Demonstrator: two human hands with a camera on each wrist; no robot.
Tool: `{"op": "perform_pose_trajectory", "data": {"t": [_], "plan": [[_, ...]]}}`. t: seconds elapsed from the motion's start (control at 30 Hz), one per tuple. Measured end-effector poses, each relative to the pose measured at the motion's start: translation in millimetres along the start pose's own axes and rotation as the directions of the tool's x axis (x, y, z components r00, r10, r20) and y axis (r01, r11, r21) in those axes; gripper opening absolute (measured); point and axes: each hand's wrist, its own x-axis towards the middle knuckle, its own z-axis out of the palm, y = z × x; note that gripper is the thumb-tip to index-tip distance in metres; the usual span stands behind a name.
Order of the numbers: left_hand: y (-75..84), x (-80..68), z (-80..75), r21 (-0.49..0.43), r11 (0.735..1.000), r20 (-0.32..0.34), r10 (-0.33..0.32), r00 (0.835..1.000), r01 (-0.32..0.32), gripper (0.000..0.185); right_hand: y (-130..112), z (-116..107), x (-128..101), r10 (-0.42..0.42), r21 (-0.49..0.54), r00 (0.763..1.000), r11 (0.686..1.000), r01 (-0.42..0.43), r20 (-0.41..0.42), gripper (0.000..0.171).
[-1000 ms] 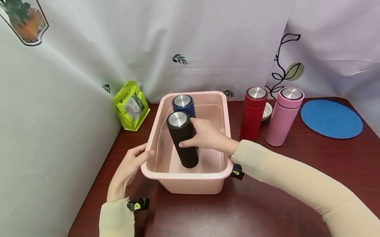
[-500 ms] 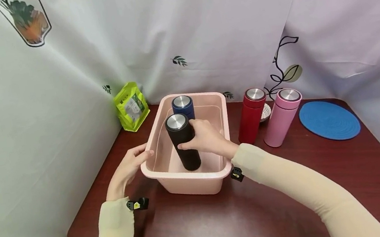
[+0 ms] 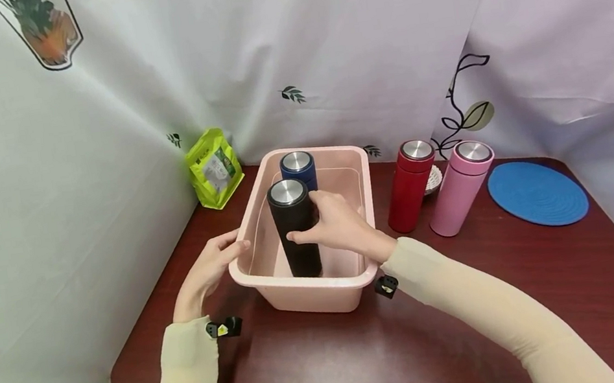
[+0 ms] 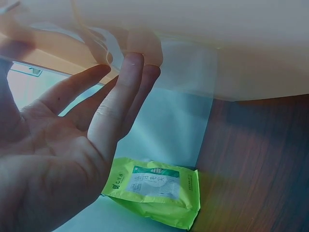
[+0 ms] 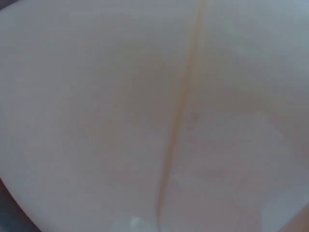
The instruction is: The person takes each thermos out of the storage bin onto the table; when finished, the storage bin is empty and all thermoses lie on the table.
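A pink plastic tub (image 3: 309,292) stands on the dark red table. Inside it a black flask (image 3: 294,229) with a steel lid stands upright, and my right hand (image 3: 335,223) grips its body from the right. A blue flask (image 3: 298,168) stands behind it in the tub. My left hand (image 3: 209,271) rests with straight fingers against the tub's left rim; in the left wrist view the fingers (image 4: 120,101) touch the underside of the rim (image 4: 159,43). The right wrist view shows only a blurred pale pink surface.
A red flask (image 3: 409,185) and a pink flask (image 3: 460,187) stand to the right of the tub, with a small white thing between them. A blue round mat (image 3: 537,193) lies far right. A green packet (image 3: 213,168) (image 4: 159,191) leans at the back left. White curtains surround the table.
The black flask has sunk a little lower in the tub in my right hand. My left hand has stayed on the rim.
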Motion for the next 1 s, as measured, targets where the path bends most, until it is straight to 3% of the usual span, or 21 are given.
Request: {"op": "perform_pose_trajectory", "data": {"t": [0.4, 1.0], "plan": [[0.1, 0.8, 1.8, -0.003, 1.000, -0.007, 0.008, 1.000, -0.008, 0.056, -8, -17, -11, -0.055, 0.064, 0.997, 0.996, 0.058, -0.057, 0.050], [0.0, 1.3, 1.7, -0.018, 0.999, -0.001, 0.027, 1.000, -0.027, 0.055, -20, -62, -35, -0.121, 0.118, 0.978, 0.983, 0.142, -0.170, 0.055]]}}
